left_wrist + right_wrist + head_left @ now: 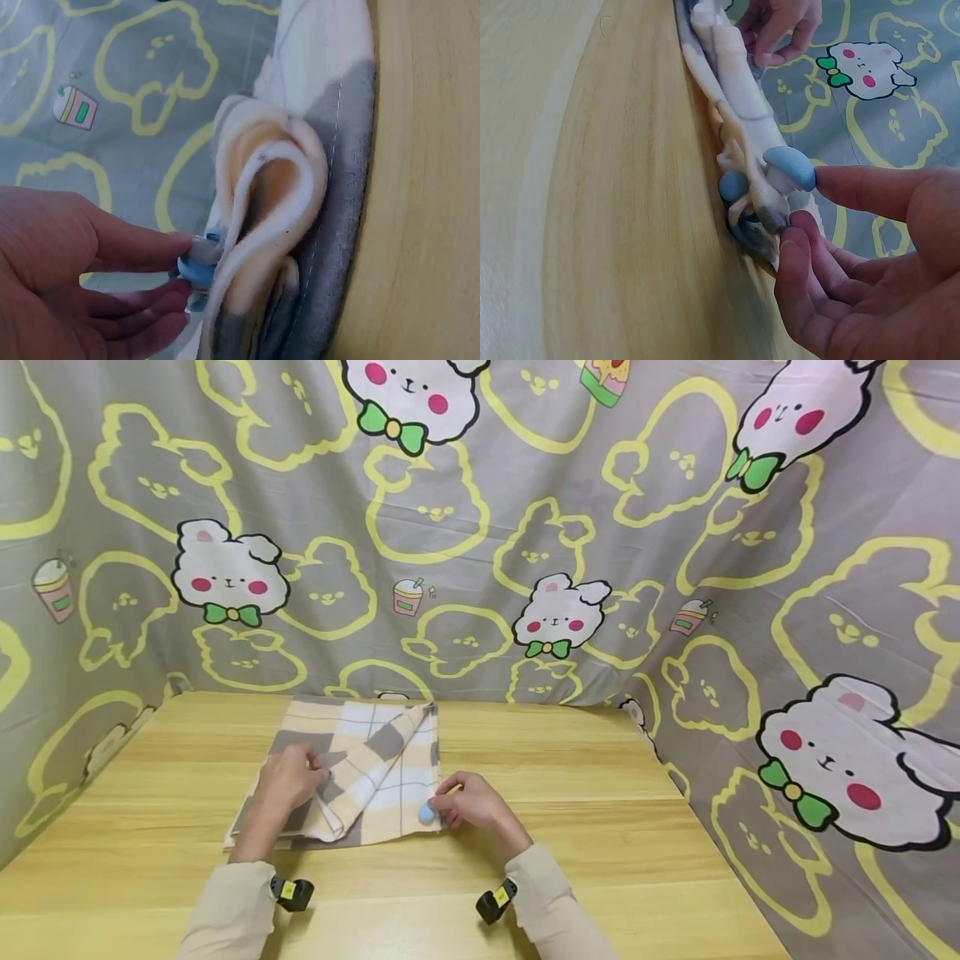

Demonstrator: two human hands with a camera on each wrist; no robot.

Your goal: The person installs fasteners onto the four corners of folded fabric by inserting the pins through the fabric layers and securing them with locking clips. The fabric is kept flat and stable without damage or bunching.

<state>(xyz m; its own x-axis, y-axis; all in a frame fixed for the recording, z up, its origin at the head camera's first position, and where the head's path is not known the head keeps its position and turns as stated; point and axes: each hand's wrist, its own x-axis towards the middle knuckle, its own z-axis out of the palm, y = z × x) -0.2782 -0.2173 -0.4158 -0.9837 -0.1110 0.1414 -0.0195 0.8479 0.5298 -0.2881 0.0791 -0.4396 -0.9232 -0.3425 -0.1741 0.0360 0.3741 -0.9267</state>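
Observation:
A checked fleece cloth (401,768) in grey, cream and white lies partly folded on the table, with a folded flap slanting across it. At its left part, my left hand (288,777) pinches a small blue piece (198,271) against the looped fold, as the left wrist view shows. My right hand (472,800) is at the near right corner. Its thumb presses a light-blue domed clip cap (790,166) with a whitish base, while the other fingers grip the cloth edge beneath. A second blue round cap (733,185) sits on the cloth's table side.
The wooden table (562,760) extends around the cloth. Behind it and along the sides hangs a grey curtain (465,527) with cartoon prints. A dark camera (292,893) is strapped to the left wrist and another camera (495,903) to the right.

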